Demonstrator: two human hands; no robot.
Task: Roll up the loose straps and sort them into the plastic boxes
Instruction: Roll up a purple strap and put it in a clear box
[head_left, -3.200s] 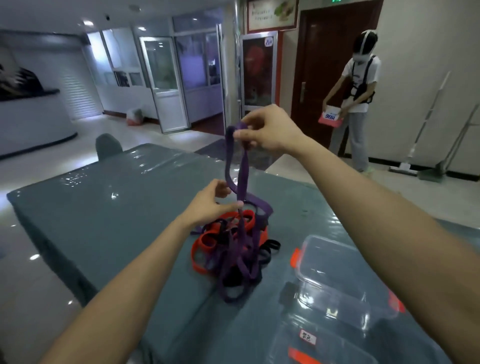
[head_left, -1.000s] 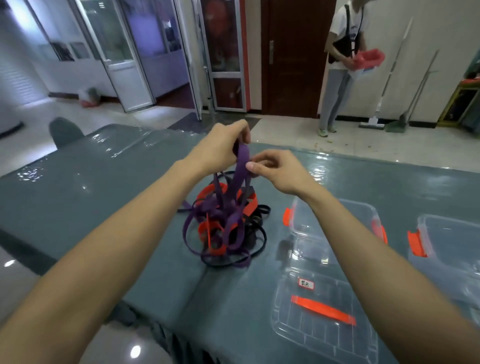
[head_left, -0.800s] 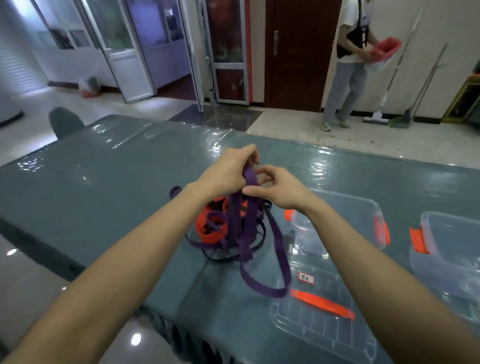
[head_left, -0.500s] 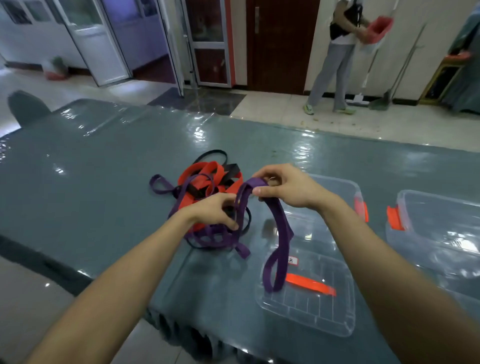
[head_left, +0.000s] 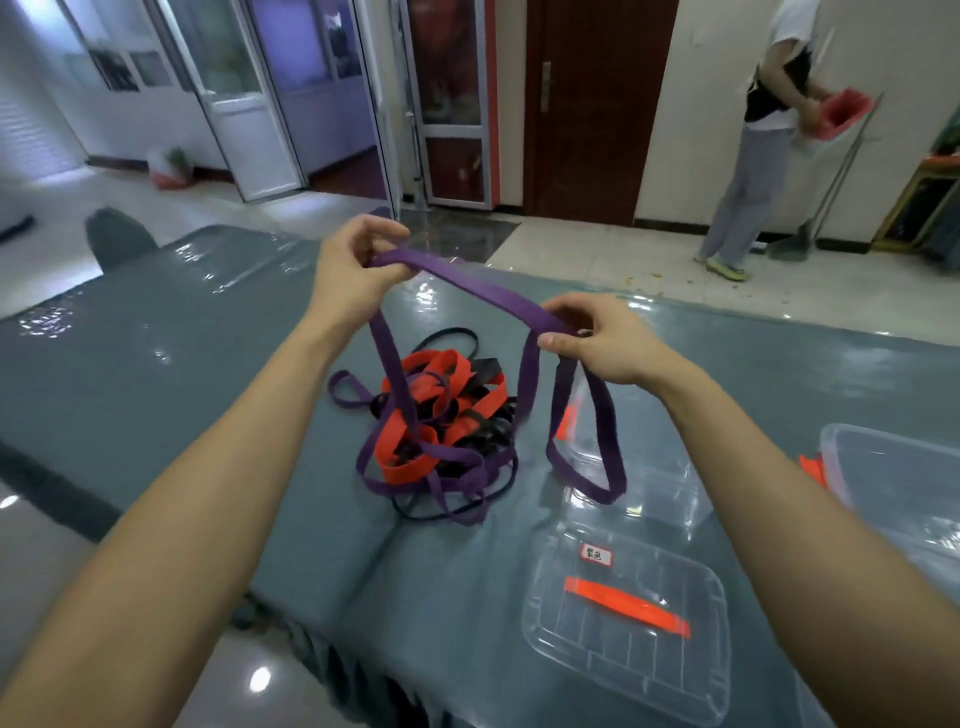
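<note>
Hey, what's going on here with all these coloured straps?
A person is sorting straps at a table. Both hands hold one purple strap stretched between them: the left hand grips it higher up, the right hand pinches it lower, with a loop hanging below. From the left hand it trails down into the tangled pile of orange, purple and black straps. No strap looks rolled yet, and the clear plastic boxes beside the pile appear empty.

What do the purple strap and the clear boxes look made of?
Purple strap: likely woven fabric webbing or elastic, matte; it drapes limply in loops. Clear boxes: rigid transparent plastic, glossy; the table shows through and highlights glint on them.
</note>
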